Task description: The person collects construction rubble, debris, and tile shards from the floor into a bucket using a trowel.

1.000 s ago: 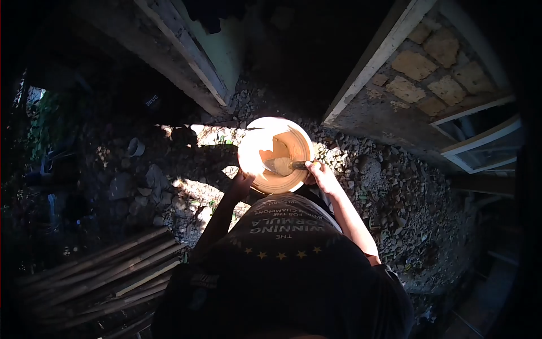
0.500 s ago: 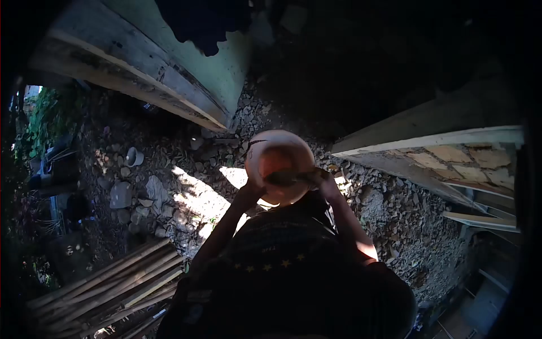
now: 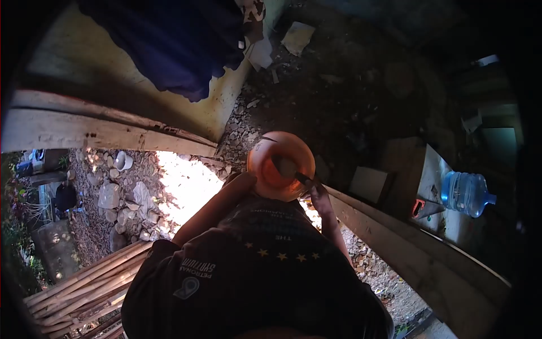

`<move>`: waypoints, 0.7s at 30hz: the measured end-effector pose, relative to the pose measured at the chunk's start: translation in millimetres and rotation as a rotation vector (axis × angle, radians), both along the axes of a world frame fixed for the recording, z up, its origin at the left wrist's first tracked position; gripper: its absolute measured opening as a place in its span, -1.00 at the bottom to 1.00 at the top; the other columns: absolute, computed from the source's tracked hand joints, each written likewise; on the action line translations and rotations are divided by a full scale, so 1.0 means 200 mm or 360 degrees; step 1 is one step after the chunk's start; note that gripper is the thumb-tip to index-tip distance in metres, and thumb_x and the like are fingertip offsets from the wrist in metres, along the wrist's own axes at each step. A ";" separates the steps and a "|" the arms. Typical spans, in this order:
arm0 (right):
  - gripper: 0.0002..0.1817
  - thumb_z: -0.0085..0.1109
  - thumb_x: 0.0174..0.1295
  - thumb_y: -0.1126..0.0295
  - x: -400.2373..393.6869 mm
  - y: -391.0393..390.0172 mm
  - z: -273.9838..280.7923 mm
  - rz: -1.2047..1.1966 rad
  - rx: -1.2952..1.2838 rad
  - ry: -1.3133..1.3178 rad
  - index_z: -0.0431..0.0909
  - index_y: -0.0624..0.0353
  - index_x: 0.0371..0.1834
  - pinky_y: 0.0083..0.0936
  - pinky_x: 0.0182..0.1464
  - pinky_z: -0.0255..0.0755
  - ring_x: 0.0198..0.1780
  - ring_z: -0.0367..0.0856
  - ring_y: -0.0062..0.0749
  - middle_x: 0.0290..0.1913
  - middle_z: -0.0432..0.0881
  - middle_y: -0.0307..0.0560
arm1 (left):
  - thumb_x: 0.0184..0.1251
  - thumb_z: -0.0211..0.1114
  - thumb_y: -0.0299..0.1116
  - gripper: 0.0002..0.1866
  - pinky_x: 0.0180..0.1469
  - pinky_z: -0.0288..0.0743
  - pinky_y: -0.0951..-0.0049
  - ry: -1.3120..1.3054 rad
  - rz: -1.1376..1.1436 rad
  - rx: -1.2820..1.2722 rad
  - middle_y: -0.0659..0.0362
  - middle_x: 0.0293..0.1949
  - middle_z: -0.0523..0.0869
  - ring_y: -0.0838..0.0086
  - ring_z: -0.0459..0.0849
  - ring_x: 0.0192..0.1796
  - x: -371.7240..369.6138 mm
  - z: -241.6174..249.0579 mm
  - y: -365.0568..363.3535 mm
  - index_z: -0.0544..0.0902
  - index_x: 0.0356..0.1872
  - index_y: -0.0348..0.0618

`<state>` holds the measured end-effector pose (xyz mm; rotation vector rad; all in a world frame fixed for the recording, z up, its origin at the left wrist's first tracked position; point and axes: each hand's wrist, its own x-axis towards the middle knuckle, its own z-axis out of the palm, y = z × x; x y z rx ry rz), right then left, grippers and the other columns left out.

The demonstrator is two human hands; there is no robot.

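An orange bucket [image 3: 259,153] is held in front of my torso, its opening facing up at me. A dark crack-like line crosses its far rim. My left hand [image 3: 244,183] is closed on the near left edge, its fingers largely hidden. My right hand [image 3: 318,193] is closed at the near right edge, with something dark by the thumb that may be a handle. Inside the bucket lies a greyish rounded patch [image 3: 287,166]; shadow hides whether it is a tool blade or contents.
A wooden door frame has a left post [image 3: 113,133] and a right board [image 3: 418,254]. Dark cloth [image 3: 175,45] hangs at upper left. A blue water jug [image 3: 466,194] and a saw-like tool [image 3: 427,208] are at right. Bamboo poles [image 3: 90,282] and a white pot [image 3: 123,161] lie left.
My view has moved forward into the doorway, bringing the dark room and water jug into sight. The bucket stays in my hands. The dark shape across its opening no longer shows as before.
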<state>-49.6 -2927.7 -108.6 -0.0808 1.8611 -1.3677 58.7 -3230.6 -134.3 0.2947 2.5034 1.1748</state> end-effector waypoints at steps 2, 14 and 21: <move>-0.31 0.02 0.41 -0.20 -0.07 0.01 -0.01 -0.0070 -0.0071 0.0032 0.47 0.30 0.19 -0.46 -0.22 0.58 -0.31 0.72 -0.38 -0.30 0.69 -0.01 | 0.36 0.24 -0.12 -0.44 0.27 0.49 0.23 -0.0240 0.0191 0.0409 0.02 0.14 0.65 0.25 0.59 0.25 -0.08 0.07 0.01 0.47 0.29 -0.22; -0.41 -0.02 0.47 -0.07 -0.74 -0.19 0.09 -0.0321 0.0341 0.0342 0.54 0.36 0.09 -0.32 -0.24 0.58 -0.30 0.78 -0.12 -0.39 0.73 0.13 | 0.31 0.20 -0.24 -0.51 -0.06 0.65 0.36 -0.1108 0.0838 0.1723 0.06 0.01 0.69 0.35 0.73 -0.02 -0.94 -0.03 -0.21 0.50 0.22 -0.25; -0.34 -0.04 0.44 -0.16 -1.06 -0.36 0.24 -0.0247 0.0669 0.0496 0.60 0.37 -0.05 -0.27 -0.23 0.57 -0.30 0.78 -0.10 -0.42 0.73 0.14 | 0.26 0.17 -0.35 -0.52 -0.08 0.66 0.38 -0.1158 0.0653 0.1045 0.09 -0.06 0.69 0.40 0.72 -0.07 -1.41 0.06 -0.45 0.46 0.20 -0.33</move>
